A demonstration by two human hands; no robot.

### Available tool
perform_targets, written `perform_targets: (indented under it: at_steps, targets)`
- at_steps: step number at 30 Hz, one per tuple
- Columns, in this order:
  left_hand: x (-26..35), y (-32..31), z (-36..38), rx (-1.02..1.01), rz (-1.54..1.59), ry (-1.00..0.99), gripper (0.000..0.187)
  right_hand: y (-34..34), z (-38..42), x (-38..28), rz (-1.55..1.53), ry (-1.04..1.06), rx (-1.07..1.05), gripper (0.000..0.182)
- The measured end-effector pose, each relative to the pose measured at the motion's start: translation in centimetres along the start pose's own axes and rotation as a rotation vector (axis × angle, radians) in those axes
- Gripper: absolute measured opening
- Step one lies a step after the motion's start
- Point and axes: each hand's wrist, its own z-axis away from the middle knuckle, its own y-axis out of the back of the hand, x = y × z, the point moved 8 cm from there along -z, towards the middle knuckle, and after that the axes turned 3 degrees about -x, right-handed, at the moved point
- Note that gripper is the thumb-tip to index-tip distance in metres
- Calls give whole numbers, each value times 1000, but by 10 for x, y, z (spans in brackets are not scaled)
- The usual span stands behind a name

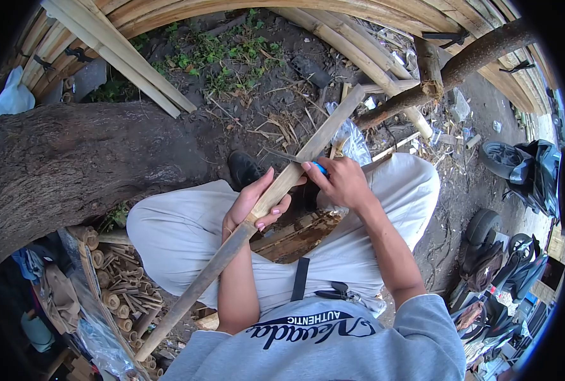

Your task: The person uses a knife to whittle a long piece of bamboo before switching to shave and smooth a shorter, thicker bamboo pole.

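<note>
A long split bamboo strip runs diagonally from lower left to upper right across my lap. My left hand grips it from below near its middle. Just right of that, my right hand is closed on a knife with a blue handle. The thin blade points left and lies across the strip. I sit with both knees apart in light trousers.
A thick log lies at the left. Bamboo poles lean across the top and a dark branch at upper right. Cut bamboo pieces are piled at lower left. Motorbikes stand at the right.
</note>
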Motion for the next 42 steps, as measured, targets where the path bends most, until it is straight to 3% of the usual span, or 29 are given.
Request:
perform_targets:
  at_steps: [2,4,6,8,11,15,22,26,28,30,33,37,40,42]
  targets:
    - [0,2,-2,24,-13,16,72,2,-1,3,31,-8,-17,52]
    - [1,7,-2,118,-215,37,75,9,-2,19,41,-74,54,49]
    - [-2,9,-3,150,-289,78,73,17,-7,60,453,-4,124,56]
    - [-4,9,-3,172,-369,120,72,54,-5,116,266,-528,183,63]
    - [-4,2,-4,164,-365,119,70,80,1,133,145,-563,298,55]
    - [2,-3,-5,87,-250,28,71,73,2,88,-15,-347,394,56]
    - [4,8,5,139,-295,11,71,16,7,-19,25,178,51,45]
    - [7,8,9,159,-312,-7,72,12,2,-8,159,85,-9,50]
    - [4,14,9,192,-379,31,69,33,-7,46,364,-175,101,54]
    - [1,14,8,216,-415,57,69,62,-10,95,462,-261,193,62]
    - [4,9,4,213,-433,73,69,114,-6,107,482,-465,255,65]
    - [6,1,6,129,-301,22,69,112,-4,60,314,-278,316,62]
    - [3,-3,8,88,-198,33,68,86,-7,45,264,-74,263,56]
    - [2,-3,9,74,-186,38,68,71,-7,45,228,-44,210,52]
